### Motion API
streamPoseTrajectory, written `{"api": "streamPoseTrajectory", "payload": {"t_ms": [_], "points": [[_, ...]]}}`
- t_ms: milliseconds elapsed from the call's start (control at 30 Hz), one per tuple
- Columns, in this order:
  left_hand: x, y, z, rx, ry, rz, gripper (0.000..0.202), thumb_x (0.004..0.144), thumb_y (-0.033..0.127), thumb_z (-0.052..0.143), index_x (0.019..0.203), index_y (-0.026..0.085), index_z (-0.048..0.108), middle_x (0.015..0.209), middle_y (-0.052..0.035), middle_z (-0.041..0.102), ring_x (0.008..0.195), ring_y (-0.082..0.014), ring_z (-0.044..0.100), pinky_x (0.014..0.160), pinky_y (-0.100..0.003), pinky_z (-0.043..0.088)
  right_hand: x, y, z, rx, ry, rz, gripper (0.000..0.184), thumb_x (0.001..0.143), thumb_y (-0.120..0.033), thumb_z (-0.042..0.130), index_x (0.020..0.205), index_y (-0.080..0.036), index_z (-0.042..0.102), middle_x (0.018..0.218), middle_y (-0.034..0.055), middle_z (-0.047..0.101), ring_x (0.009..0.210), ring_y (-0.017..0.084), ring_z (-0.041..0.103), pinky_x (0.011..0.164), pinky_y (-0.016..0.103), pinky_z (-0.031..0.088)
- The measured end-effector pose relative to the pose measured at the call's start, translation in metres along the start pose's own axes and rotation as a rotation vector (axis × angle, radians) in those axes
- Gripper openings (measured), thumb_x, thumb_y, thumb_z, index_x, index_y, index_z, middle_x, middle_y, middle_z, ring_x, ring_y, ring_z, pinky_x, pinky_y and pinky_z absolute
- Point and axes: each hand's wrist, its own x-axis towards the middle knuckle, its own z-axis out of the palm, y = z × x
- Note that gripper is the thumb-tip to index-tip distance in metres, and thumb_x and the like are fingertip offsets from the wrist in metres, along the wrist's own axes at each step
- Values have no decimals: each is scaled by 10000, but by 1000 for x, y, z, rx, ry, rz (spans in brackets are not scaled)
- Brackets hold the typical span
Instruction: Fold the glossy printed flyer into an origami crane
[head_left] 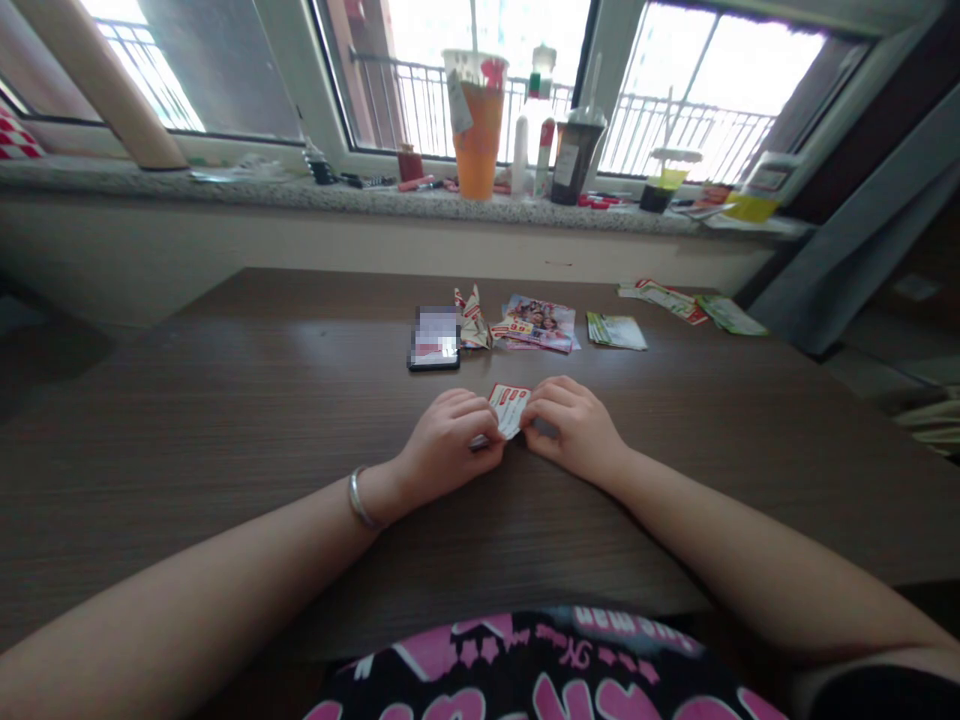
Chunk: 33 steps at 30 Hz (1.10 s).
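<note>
A small folded paper leaflet [509,406], white with red print, lies on the dark wooden table [225,400] between my two hands. My left hand [450,443], with a silver bangle on its wrist, is curled and pinches the leaflet's left side. My right hand [571,425] is curled too and presses its fingertips on the leaflet's right edge. Both hands rest on the tabletop near its middle. The lower part of the leaflet is hidden under my fingers.
Behind my hands lie a phone [435,339], a crumpled folded paper [472,318], a colourful flyer [538,323] and more leaflets [615,331] to the right [663,298]. The windowsill [300,192] holds an orange cup [477,125], bottles, a dark drink cup [574,155] and small items.
</note>
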Motion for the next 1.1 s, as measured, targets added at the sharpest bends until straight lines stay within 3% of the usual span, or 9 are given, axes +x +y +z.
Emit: {"api": "streamPoseTrajectory", "payload": {"t_ms": [300,500,733,967,1100], "points": [[0,0,-3,34,1,17,122,782,144,589,670,186,569,704,-8,629,677,-137,558,710,-293,446,-3,5,1,-20,-2,13,83,816,-154,596,802,-214,651,861,39,683,877,197,579,816,349,476],[1,-1,-5,50,17,35,120,790,145,589,678,187,582,710,-10,639,674,-138,570,708,-297,453,-5,9,1,65,76,169,94,792,-122,607,812,-210,636,818,33,659,822,190,575,784,343,481],[1,-3,-4,33,-8,28,104,811,163,591,710,191,597,739,-17,646,707,-141,579,719,-296,456,-3,-1,-3,3,-14,21,50,857,-210,600,837,-219,644,860,42,676,852,197,571,790,343,473],[-5,-11,0,26,-85,-24,23,823,189,621,839,194,636,891,-44,642,808,-164,588,749,-304,469,-6,4,-1,-61,-43,5,107,873,-208,574,784,-208,634,812,35,674,807,184,565,763,320,463],[-9,-20,-1,-17,-110,-81,115,815,142,606,904,198,653,931,-50,619,825,-156,588,732,-278,490,-8,9,-2,-46,-59,8,104,859,-197,583,764,-209,624,802,31,667,780,176,560,737,309,451]]}}
